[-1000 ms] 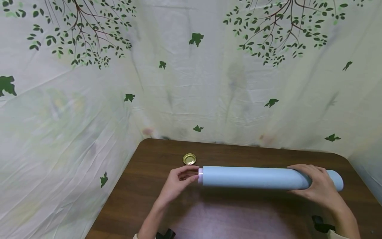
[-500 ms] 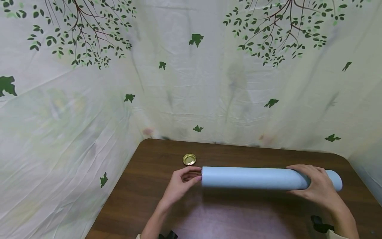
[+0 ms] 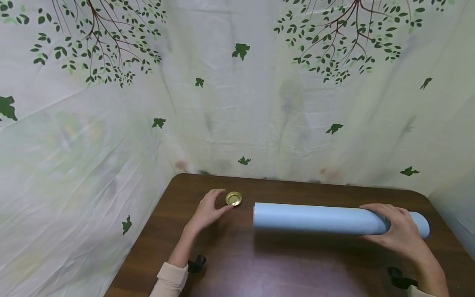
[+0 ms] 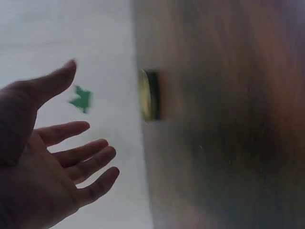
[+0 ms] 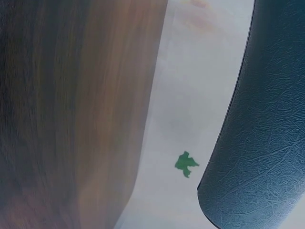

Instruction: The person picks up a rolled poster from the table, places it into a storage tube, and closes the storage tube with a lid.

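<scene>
My right hand (image 3: 398,229) grips a long light-blue tube (image 3: 308,218) near its right end. The tube lies level above the table, its left end pointing at the left hand; in the right wrist view its textured surface (image 5: 257,129) fills the right side. My left hand (image 3: 205,210) is beside a small round gold lid (image 3: 233,199) at the back of the table, thumb and fingers spread around its left side. In the left wrist view that hand (image 4: 57,157) holds nothing, apart from the lid (image 4: 150,95). Whether the thumb touches the lid cannot be told.
The dark wooden table (image 3: 222,255) has its back edge along a pale cloth backdrop (image 3: 222,123) printed with leaves and branches. Dark wrist mounts (image 3: 196,263) sit on both wrists.
A pale inner roll sticking out of the tube's left end slid inside, with my left fingers at it. The left hand then left the tube for the lid. The right hand keeps its hold.
</scene>
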Tool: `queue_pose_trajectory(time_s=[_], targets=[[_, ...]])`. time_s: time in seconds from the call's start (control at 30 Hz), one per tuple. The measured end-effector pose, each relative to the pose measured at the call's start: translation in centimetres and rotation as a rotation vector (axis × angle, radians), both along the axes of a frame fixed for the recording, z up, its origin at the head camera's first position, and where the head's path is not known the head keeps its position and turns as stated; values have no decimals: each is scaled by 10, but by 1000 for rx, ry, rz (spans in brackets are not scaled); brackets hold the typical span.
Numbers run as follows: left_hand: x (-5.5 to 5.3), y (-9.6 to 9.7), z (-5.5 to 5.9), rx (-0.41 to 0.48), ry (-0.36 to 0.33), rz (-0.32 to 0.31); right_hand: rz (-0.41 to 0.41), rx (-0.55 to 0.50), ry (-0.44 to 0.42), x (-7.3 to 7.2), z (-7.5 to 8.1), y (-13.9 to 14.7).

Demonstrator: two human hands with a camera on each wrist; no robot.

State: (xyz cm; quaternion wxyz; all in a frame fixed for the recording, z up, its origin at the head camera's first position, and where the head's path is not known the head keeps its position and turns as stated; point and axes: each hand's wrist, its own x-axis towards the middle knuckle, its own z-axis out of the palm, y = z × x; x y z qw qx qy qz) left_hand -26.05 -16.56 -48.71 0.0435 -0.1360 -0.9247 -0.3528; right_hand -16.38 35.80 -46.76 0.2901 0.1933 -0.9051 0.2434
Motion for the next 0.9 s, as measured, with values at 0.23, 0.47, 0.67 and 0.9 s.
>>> queue_pose_trajectory(time_s=[0.23, 0.47, 0.67, 0.9], targets=[[-42, 4, -30, -277, -38, -31, -15, 2, -6, 3, -2, 4], [-55, 15, -42, -354, -79, -23, -10, -5, 0, 3, -3, 6], [-57, 18, -43, -334, -40, -30, -29, 1, -10, 4, -4, 10], [-46, 10, -27, -105, 4, -29, -41, 0, -4, 3, -3, 13]])
